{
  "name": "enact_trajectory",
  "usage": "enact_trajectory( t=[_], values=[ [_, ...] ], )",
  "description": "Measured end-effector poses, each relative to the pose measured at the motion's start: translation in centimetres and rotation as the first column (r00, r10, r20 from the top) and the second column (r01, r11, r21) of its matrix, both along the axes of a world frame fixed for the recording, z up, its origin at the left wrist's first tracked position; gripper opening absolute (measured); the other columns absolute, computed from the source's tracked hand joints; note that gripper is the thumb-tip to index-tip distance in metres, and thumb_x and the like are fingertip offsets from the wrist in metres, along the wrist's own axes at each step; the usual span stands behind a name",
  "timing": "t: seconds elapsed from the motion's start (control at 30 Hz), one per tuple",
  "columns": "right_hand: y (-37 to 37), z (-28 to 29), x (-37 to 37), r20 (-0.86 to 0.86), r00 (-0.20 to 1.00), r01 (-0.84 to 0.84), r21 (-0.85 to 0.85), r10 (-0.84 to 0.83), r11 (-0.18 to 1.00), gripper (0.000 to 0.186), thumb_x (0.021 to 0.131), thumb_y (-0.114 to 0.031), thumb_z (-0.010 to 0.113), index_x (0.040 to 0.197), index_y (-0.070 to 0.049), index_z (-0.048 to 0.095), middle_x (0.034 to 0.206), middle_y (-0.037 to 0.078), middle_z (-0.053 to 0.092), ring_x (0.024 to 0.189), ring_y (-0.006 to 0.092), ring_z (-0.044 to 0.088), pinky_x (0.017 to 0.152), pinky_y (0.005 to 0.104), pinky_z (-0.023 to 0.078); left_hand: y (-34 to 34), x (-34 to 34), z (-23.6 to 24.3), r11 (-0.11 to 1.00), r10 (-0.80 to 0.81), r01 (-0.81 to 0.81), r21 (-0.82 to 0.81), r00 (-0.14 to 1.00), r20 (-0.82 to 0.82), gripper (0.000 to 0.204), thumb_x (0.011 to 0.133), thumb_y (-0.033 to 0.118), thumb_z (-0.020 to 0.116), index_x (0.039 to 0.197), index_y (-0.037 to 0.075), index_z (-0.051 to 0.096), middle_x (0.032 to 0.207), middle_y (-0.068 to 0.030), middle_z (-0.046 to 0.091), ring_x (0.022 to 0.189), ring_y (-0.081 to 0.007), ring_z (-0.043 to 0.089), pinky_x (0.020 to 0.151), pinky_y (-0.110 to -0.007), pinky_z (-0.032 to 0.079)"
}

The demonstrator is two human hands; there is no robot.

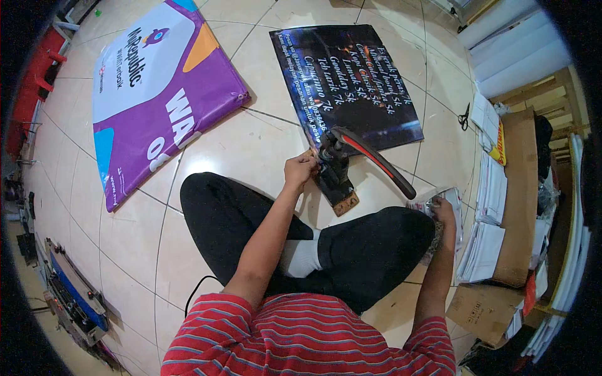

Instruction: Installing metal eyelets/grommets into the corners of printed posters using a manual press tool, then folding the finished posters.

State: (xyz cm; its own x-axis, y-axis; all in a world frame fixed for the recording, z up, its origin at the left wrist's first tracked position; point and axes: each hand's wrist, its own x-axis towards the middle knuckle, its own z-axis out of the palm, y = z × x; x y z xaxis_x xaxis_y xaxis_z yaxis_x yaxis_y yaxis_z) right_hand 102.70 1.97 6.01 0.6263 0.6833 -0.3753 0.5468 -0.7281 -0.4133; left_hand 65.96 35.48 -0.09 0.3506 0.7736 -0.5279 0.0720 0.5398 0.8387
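I sit cross-legged on a tiled floor. My left hand (300, 169) pinches the near corner of a dark printed banner (348, 81) at the jaws of a black eyelet press (333, 172) with a long red-and-black lever (376, 161). The press stands on a small wooden base (346, 204). My right hand (443, 210) reaches into a clear plastic bag (433, 202) on the floor beside my right knee; what it grips is hidden.
A purple and white banner (157, 88) lies at the far left. Stacks of white paper and cardboard boxes (501, 232) line the right side, with black scissors (464, 116) beyond. A blue machine (72, 294) sits at the lower left.
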Motion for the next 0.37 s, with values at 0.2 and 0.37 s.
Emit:
enact_trajectory(
  t=[0.2, 0.37],
  values=[
    [-0.2, -4.6, 1.9, 0.217, 0.968, -0.035, -0.367, 0.123, 0.93, 0.026, 0.072, -0.022, 0.059, 0.085, 0.0, 0.064, 0.093, 0.023, 0.062, 0.087, 0.0396, 0.06, 0.075, 0.0416, 0.048, -0.5, 0.3, -0.4, 0.994, 0.013, 0.01, -0.106, 0.978, 0.208, 0.011, 0.08, 0.004, 0.059, 0.085, -0.006, 0.061, 0.073, -0.0081, 0.062, 0.062, -0.0149, 0.06, 0.055, -0.027, 0.05],
    [-2.3, -4.3, 1.7, 0.391, 0.898, -0.128, -0.206, 0.202, 0.97, 0.022, 0.071, -0.019, 0.059, 0.081, 0.0, 0.065, 0.077, 0.025, 0.06, 0.076, 0.0372, 0.062, 0.067, 0.0461, 0.049, 0.1, 0.4, -0.8, 0.99, -0.057, 0.08, -0.12, 0.982, 0.18, 0.011, 0.084, 0.002, 0.054, 0.09, -0.004, 0.06, 0.086, -0.0132, 0.063, 0.069, -0.0182, 0.063, 0.062, -0.028, 0.053]
  ],
)
